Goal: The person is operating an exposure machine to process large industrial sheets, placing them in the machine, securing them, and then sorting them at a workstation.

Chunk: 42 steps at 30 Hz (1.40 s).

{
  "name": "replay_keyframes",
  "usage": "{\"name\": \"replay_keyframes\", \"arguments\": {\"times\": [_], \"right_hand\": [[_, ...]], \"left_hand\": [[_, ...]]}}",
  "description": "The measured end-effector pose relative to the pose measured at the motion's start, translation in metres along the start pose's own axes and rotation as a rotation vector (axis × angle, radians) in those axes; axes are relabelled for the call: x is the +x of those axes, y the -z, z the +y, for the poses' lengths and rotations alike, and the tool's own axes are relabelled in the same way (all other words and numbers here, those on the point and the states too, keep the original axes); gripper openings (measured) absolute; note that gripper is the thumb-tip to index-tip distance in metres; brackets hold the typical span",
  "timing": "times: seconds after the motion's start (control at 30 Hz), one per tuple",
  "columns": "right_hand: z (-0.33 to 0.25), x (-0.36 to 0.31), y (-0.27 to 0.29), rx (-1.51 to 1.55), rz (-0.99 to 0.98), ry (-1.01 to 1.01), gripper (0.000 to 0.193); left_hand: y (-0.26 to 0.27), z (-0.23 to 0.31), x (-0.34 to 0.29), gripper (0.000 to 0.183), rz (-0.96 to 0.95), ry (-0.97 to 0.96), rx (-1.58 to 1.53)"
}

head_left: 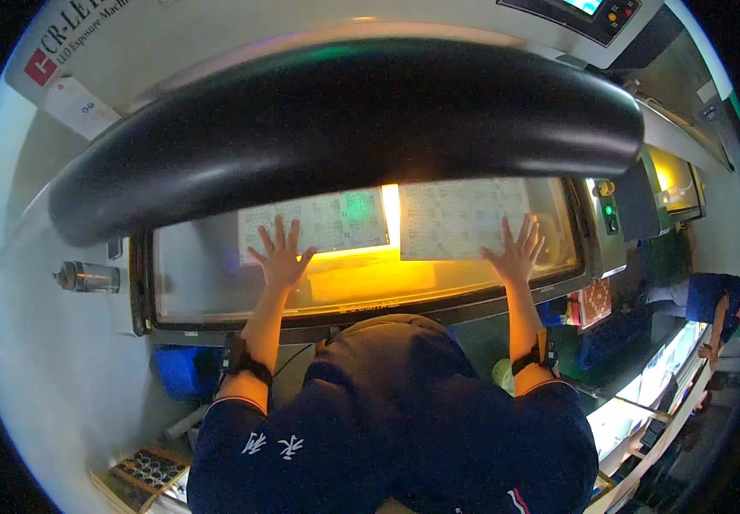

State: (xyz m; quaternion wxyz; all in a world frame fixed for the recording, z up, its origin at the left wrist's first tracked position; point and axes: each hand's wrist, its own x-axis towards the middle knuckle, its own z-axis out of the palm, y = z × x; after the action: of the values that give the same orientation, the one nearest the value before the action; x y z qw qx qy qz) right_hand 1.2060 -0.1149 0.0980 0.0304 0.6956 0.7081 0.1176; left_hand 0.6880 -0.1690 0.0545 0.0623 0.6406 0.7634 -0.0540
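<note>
Both my arms reach forward over the glowing bed [207,295] of a large exposure machine. My left hand [281,257] has its fingers spread, over the lower left part of a pale printed sheet [335,224]. My right hand [515,253] is likewise spread, at the lower right edge of a second pale printed sheet [447,218]. Neither hand grips anything. Yellow light shines through the gap between the sheets and below them. A wide black curved cover [353,120] hides the far part of the bed and the sheets' far edges.
A control panel [571,17] with a screen is at the upper right. Lit green buttons [609,211] sit right of the bed's dark frame [574,227]. At left is a clear cylinder fitting [87,277]. Another person [717,300] stands by a bright light table [653,381] at far right.
</note>
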Motion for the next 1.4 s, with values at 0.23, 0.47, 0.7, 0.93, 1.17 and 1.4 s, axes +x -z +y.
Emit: {"name": "replay_keyframes", "arguments": {"times": [0.23, 0.47, 0.7, 0.93, 1.17, 1.4], "right_hand": [[-0.002, 0.005, -0.03, 0.276, -0.115, 0.246, 0.075], [-0.014, 0.05, -0.025, 0.289, -0.093, 0.285, 0.072], [-0.016, 0.061, -0.039, 0.28, -0.066, 0.299, 0.075], [-0.024, 0.077, -0.048, 0.26, -0.063, 0.326, 0.073], [-0.031, -0.028, 0.004, 0.691, 0.105, 0.589, 0.068], [0.074, -0.197, -0.048, 0.93, 0.042, 0.478, 0.045]], "left_hand": [[-0.004, 0.0, 0.012, 0.08, 0.043, -0.012, 0.022], [0.064, 0.024, 0.03, 0.082, 0.407, 0.05, -0.38], [0.348, 0.072, -0.046, 0.067, 0.533, -0.912, -1.819], [0.422, 0.078, -0.055, 0.037, 0.346, -1.126, -2.651], [0.29, 0.13, -0.144, 0.056, 0.308, -1.07, -2.846], [0.111, 0.172, -0.22, 0.061, 0.562, 0.778, -2.922]]}}
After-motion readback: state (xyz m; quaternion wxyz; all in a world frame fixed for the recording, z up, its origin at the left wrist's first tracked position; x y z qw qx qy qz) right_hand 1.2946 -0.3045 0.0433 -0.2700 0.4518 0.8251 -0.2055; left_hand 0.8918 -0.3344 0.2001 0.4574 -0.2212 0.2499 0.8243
